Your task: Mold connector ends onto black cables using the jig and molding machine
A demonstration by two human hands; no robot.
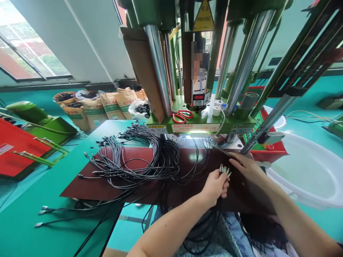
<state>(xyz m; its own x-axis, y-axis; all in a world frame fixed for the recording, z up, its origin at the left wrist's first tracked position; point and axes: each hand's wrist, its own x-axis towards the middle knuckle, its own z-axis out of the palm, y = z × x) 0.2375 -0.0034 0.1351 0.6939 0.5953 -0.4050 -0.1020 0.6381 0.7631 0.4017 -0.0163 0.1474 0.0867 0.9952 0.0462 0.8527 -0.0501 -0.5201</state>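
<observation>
L hand (214, 185) fingers closed round bunch of cable ends (225, 170) over brown surface (88, 189), nr press (206, 127); R hand (249, 166) appears to pinch thin metal tool (221, 149). Prob. mid-batch: cable pile (163, 160) lies to L, bunch in hand; no. done unclear.

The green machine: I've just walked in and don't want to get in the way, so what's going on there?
Someone is working by hand at the green machine. Their left hand grips a bunch of cable ends, while the right hand holds a thin metal tool pointing toward the machine. A heap of cables lies across the brown board in front, and red-handled scissors rest on the machine.
</observation>
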